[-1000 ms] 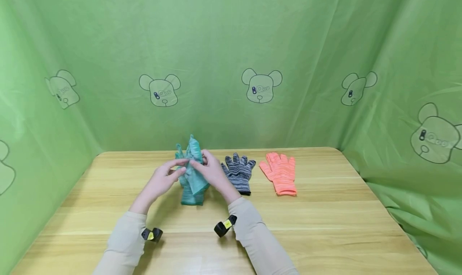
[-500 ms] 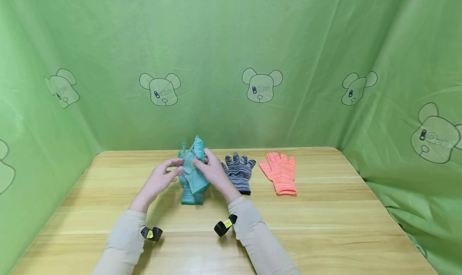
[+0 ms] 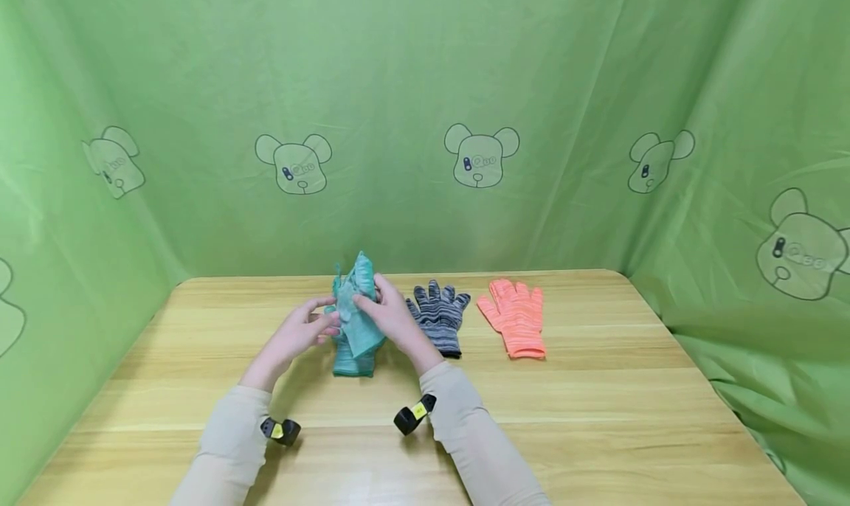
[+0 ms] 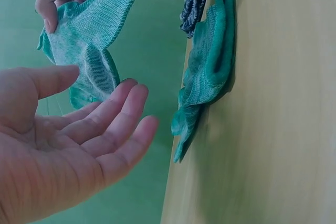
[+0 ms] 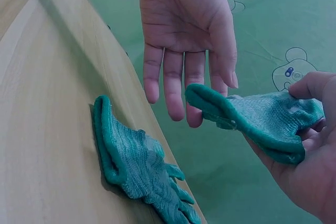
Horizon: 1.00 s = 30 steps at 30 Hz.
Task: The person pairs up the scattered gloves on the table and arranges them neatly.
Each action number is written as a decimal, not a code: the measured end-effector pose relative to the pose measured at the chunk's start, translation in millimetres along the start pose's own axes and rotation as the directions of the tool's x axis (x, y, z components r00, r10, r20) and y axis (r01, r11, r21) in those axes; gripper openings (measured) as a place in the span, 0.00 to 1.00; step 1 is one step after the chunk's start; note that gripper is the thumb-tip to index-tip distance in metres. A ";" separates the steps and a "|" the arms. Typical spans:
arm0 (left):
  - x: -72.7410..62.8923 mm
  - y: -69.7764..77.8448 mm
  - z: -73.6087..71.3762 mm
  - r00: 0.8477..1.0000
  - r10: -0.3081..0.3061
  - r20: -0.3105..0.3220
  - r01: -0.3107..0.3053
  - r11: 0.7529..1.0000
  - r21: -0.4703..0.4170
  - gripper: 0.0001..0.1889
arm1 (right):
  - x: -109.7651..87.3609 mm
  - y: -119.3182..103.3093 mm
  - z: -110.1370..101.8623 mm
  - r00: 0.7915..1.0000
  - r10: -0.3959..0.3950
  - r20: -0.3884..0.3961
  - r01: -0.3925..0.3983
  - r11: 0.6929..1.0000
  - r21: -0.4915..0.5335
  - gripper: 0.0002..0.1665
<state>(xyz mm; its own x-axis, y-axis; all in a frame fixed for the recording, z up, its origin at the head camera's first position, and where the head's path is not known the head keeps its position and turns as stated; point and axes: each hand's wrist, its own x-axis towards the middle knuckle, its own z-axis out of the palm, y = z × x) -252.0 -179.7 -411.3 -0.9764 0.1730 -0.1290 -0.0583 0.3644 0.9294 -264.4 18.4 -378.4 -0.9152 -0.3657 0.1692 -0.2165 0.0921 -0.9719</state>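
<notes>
My right hand (image 3: 392, 316) grips a teal knitted glove (image 3: 361, 330), its thumb on the near face and the other fingers behind. The raised glove's cuff (image 5: 215, 108) gapes in the right wrist view. My left hand (image 3: 300, 329) is at the raised glove's left side, fingers extended and slightly bent, with thumb and fingers apart in the left wrist view. Below the raised glove, a second teal glove (image 3: 353, 364) lies on the table with its cuff toward me. In the head view it is partly hidden by the raised one.
Right of the hands lies a grey-and-black striped glove (image 3: 440, 318), partly covered by my right hand. Farther right is an orange glove (image 3: 518, 319). All lie on a wooden table (image 3: 598, 417), with a green curtain (image 3: 398, 218) behind and at both sides.
The raised teal glove has shifted slightly right and turned a little, its fingers bunching more. My left fingers have drawn back slightly from its middle to its left edge. My right hand keeps its hold.
</notes>
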 end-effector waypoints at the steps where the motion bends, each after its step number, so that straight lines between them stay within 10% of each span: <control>1: 0.1 -0.2 0.1 1.000 0.001 -0.002 -0.001 1.000 -0.003 0.29 | 0.1 0.6 0.1 1.000 0.001 0.001 -0.001 1.000 -0.001 0.16; 11: 1.1 -1.8 -0.9 0.997 -0.015 -0.077 0.009 0.997 -0.076 0.31 | 17.7 36.3 1.1 0.999 0.041 -0.029 -0.041 0.999 -0.021 0.20; 30: 4.9 -0.2 -2.8 0.980 -0.068 -0.187 0.030 0.980 -0.197 0.29 | 18.2 37.5 -1.6 0.957 0.279 0.077 -0.283 0.958 0.046 0.15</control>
<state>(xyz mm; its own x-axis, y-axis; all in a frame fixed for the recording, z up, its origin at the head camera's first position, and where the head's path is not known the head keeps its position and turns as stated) -257.3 -181.5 -411.2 -0.9918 -0.0266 -0.1250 -0.1278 0.1822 0.9749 -289.7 16.7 -411.6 -0.9103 -0.3956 -0.1221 0.0676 0.1489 -0.9865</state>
